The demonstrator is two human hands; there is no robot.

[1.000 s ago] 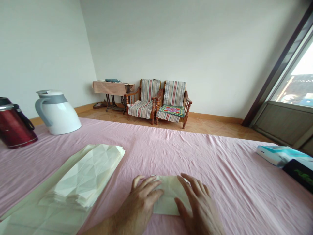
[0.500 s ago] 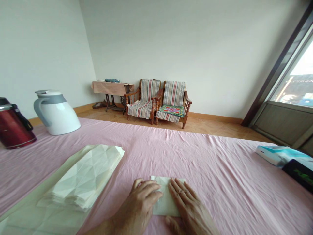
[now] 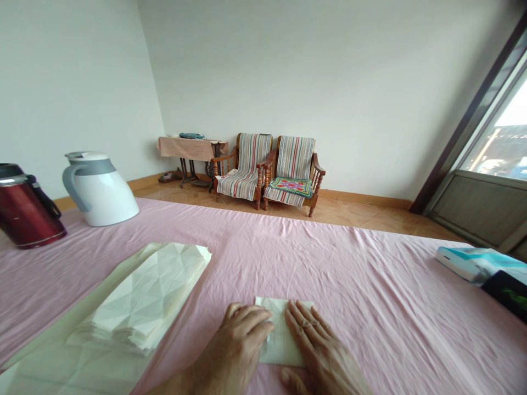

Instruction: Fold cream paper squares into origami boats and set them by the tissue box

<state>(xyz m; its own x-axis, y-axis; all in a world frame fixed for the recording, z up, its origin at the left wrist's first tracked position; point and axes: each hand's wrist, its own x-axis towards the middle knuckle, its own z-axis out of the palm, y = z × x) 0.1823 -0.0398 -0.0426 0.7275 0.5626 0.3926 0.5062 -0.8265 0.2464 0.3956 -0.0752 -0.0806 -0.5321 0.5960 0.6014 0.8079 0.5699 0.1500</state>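
Note:
A small folded square of off-white paper lies flat on the pink cloth in front of me. My left hand rests at its left side, fingers loosely bent and tips on the paper; its thumb is hidden. My right hand lies open across the paper's right part, fingers stretched out flat and thumb near the lower edge. To the left, a stack of creased off-white paper sits on larger pale sheets.
A white and grey jug and a red flask stand at the back left. On the right lie a blue and white packet and a black object. Beyond the pink cloth's far edge are two wooden armchairs.
The whole view has shifted slightly, so things appear a little further right. Both hands keep almost the same position on the paper.

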